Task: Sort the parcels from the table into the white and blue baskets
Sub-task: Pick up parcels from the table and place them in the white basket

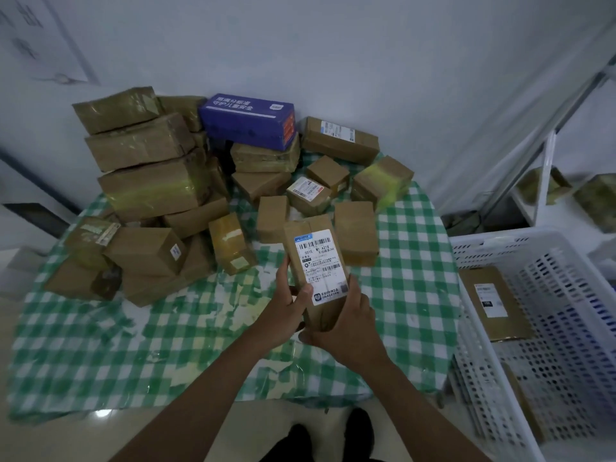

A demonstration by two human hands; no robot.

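Two parcels at least already down in the white basket [546, 315] at three to four o'clock of the head view: a flat brown one with a white label [493, 305] on the basket floor, plus a brown edge [525, 408] lower down, too cut off to read clearly. No blue basket anywhere in sight. Most of the job judged still ahead, going by the heap of brown boxes [156, 195] piled from nine to twelve o'clock on the green checked tablecloth [410, 295], the blue carton [248, 120] on top at twelve, and several small boxes loose near the centre. At centre, raised above the cloth and clear of the heap, one labelled parcel [316, 271] gripped by both hands: left hand [286, 311] curled round its left edge with the thumb pressed on the label, right hand [346, 328] wrapped round the lower right corner and underside, fingers mostly hidden behind the box. Long axis running roughly six to twelve o'clock, leaning slightly toward eleven; far end aimed at the heap, near end toward the body. Label face turned up to the camera, barcode [315, 243] at the far end, text upright for reading, probably a check of the address before choosing a basket.
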